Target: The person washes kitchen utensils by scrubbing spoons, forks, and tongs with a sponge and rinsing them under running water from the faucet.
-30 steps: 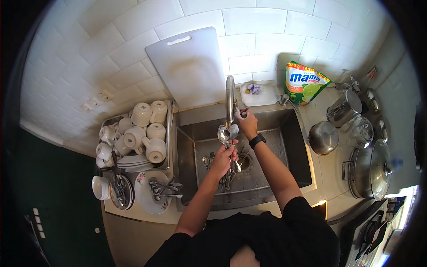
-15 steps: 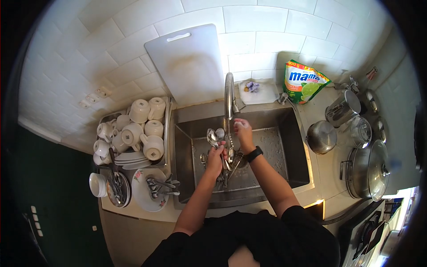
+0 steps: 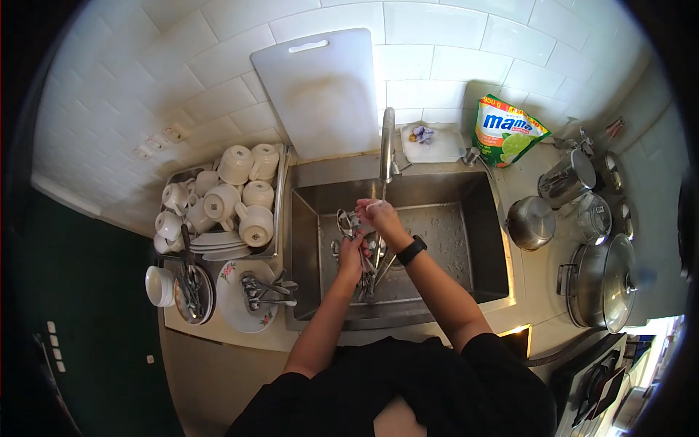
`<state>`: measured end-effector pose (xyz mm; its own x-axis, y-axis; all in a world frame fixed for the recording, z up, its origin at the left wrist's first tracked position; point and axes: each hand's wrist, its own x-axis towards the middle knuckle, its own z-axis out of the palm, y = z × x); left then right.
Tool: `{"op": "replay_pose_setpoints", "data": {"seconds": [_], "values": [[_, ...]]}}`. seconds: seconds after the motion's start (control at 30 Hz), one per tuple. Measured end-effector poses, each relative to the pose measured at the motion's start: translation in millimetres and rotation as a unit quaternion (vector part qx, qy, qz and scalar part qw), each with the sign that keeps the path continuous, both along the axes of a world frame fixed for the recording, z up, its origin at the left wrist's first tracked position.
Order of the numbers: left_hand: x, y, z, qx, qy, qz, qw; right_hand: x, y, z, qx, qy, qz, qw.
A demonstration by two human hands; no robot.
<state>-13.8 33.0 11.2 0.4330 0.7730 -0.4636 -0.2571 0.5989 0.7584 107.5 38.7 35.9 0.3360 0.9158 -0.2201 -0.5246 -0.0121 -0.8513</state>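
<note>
In the head view, the left hand (image 3: pixel 352 256) is closed around some spoons (image 3: pixel 344 221) in the sink (image 3: pixel 444 251). The right hand (image 3: pixel 377 214) has moved from beside the tap (image 3: pixel 388 142) to the tops of the spoons, so now both hands are by them. Its fingers are bent, but I can't tell if they hold anything.

We saw shiny, smooth metal spoons (image 3: pixel 344 219), a duller metal sink (image 3: pixel 440 266), a glossy metal tap (image 3: pixel 388 142), glossy mugs (image 3: pixel 237 166) that looked ceramic, a smooth, matt plastic-looking board (image 3: pixel 322 98), glossy wall tiles (image 3: pixel 435 28), a shiny plastic pouch (image 3: pixel 504 137) and a matt cloth shirt (image 3: pixel 324 397).
</note>
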Motion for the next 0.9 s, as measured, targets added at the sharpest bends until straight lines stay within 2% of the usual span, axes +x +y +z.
{"op": "replay_pose_setpoints", "data": {"seconds": [0.1, 0.17, 0.27, 0.37, 0.47, 0.57, 0.67, 0.77, 0.87, 0.9], "values": [[2, -1, -4, -0.005, -0.012, -0.016, 1.0, 6, -15, 4, 0.002, -0.318, 0.045, 0.947], [4, -3, -4, -0.009, -0.021, -0.03, 0.999, 9, -24, 15, 0.006, -0.495, 0.042, 0.868], [7, -5, 0, -0.016, -0.03, -0.052, 0.998, 11, -36, 56, -0.052, -0.498, 0.105, 0.859], [11, -5, -12, -0.024, -0.038, -0.085, 0.995, 20, -27, 47, -0.048, -0.564, 0.081, 0.821], [14, -7, -7, -0.003, -0.033, -0.123, 0.992, 27, -17, 51, -0.099, -0.439, 0.099, 0.887], [16, -9, -7, 0.013, -0.015, -0.137, 0.99, 39, 1, 19, -0.053, -0.336, 0.121, 0.932], [16, -7, -1, -0.011, -0.027, -0.13, 0.991, 34, -11, 49, -0.062, -0.436, 0.104, 0.892], [13, -5, -8, -0.035, -0.068, -0.136, 0.988, 33, -21, 54, -0.042, -0.526, 0.122, 0.841], [14, -4, -13, -0.041, -0.072, -0.143, 0.986, 33, -23, 57, -0.023, -0.592, 0.069, 0.803], [14, -5, -11, -0.05, -0.068, -0.149, 0.985, 33, -22, 57, -0.031, -0.588, 0.064, 0.806]]}}
